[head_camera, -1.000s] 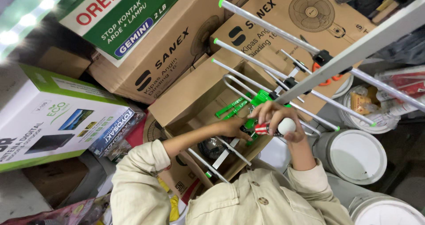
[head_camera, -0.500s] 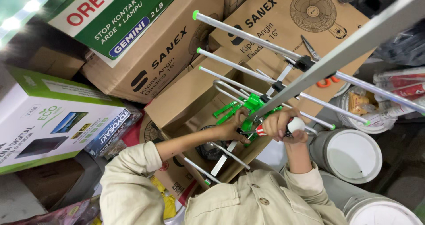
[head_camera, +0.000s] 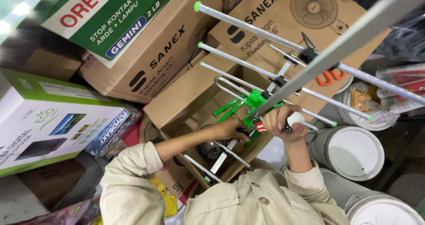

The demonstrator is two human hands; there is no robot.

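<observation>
An aluminium antenna (head_camera: 248, 28) with thin rods and green end caps is held over an open cardboard box (head_camera: 186, 101). Its green plastic bracket (head_camera: 253, 102) sits where the rods meet a long grey bar (head_camera: 354, 34). My left hand (head_camera: 230, 129) reaches in from the lower left and grips the antenna just below the bracket. My right hand (head_camera: 280, 118) is closed round a screwdriver (head_camera: 294, 118) with a red, white and black handle, its tip hidden at the bracket. Both arms wear beige jacket sleeves.
Brown fan cartons (head_camera: 164, 52) and a green-topped box (head_camera: 102, 12) are stacked behind. A white and green box (head_camera: 48, 118) lies at the left. White lidded buckets (head_camera: 354, 152) stand at the right, with orange-handled pliers (head_camera: 330, 77) and packets (head_camera: 361, 98) beyond.
The antenna has drifted a little left in the view. Both hands stay at the green bracket, and the right hand has shifted slightly on the screwdriver.
</observation>
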